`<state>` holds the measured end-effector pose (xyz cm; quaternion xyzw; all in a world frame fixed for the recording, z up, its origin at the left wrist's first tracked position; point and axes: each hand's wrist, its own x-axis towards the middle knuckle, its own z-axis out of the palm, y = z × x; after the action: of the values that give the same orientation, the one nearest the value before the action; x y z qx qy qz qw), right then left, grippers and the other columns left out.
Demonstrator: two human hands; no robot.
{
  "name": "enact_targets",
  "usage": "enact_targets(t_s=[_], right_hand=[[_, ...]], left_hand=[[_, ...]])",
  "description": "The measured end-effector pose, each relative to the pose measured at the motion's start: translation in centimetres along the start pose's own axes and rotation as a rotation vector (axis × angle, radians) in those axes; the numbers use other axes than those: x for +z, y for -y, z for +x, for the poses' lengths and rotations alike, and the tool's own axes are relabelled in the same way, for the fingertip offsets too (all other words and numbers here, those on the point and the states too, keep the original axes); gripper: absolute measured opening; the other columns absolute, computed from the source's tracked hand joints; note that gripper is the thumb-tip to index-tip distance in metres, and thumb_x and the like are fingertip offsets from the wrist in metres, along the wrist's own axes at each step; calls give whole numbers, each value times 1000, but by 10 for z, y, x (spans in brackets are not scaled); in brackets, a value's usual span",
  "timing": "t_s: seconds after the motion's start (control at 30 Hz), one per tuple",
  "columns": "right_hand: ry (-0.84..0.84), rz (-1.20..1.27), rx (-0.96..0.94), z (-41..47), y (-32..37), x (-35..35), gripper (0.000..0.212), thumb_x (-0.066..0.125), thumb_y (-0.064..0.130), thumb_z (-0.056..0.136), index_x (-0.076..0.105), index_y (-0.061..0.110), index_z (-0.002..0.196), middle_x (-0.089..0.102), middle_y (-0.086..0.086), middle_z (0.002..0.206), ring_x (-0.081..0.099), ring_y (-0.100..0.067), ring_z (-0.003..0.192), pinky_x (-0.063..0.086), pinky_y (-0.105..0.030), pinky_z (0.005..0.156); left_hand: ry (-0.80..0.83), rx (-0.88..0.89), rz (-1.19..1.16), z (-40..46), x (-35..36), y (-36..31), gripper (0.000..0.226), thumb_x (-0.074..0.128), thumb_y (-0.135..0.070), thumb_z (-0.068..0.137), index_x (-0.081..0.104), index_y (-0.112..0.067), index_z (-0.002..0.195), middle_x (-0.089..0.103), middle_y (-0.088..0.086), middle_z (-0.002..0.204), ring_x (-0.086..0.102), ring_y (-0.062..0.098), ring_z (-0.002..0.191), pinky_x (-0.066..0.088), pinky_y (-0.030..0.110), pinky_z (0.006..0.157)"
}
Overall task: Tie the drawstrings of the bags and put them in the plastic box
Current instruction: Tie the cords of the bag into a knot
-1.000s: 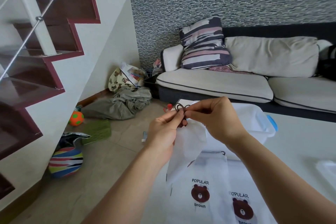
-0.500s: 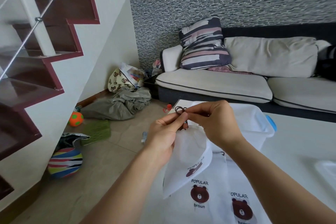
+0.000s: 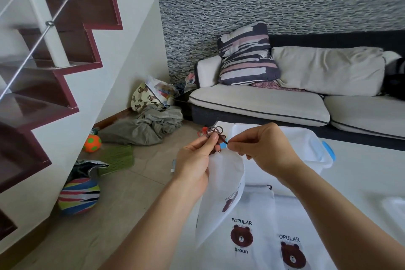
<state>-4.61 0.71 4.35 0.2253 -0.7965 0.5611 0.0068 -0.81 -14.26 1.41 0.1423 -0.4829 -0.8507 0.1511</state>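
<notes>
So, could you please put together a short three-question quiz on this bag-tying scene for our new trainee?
1. True or false: the left hand pinches the gathered neck of the held bag with the brown drawstring looped above it.
2. What does the right hand pinch?
A. an end of the drawstring
B. the lid of the plastic box
C. the striped cushion
3. Fill in: the flat bags on the table show a brown ____ under the word POPULAR.

Key
1. True
2. A
3. bear
</notes>
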Motion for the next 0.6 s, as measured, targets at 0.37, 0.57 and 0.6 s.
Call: enact_targets(t_s=[0.37, 0.57, 0.6], right_hand=[[-7, -57, -77, -1, -3, 12, 16, 74, 18, 90, 80, 14, 75, 60, 6, 55, 37, -5, 45, 29, -14, 48], [-15, -218, -232, -6, 0, 12, 32, 75, 11, 88, 74, 33, 66, 65, 13, 58, 56, -2, 56, 41, -12, 55], [-20, -221, -246, -7, 0, 12, 34, 75, 11, 88, 73, 37, 66, 68, 12, 62, 59, -2, 60, 43, -12, 58]], left_hand=[[135, 39, 97, -5, 1, 4, 11, 72, -12, 87, 78, -6, 94, 63, 4, 65, 58, 18, 66, 52, 29, 74], [220, -22, 115, -6, -3, 1, 16, 75, -18, 76, 78, -7, 88, 62, 4, 63, 59, 15, 59, 54, 23, 62], [222, -23, 122, -6, -3, 1, 14, 75, -17, 77, 79, -8, 86, 62, 4, 63, 59, 14, 59, 53, 23, 61]])
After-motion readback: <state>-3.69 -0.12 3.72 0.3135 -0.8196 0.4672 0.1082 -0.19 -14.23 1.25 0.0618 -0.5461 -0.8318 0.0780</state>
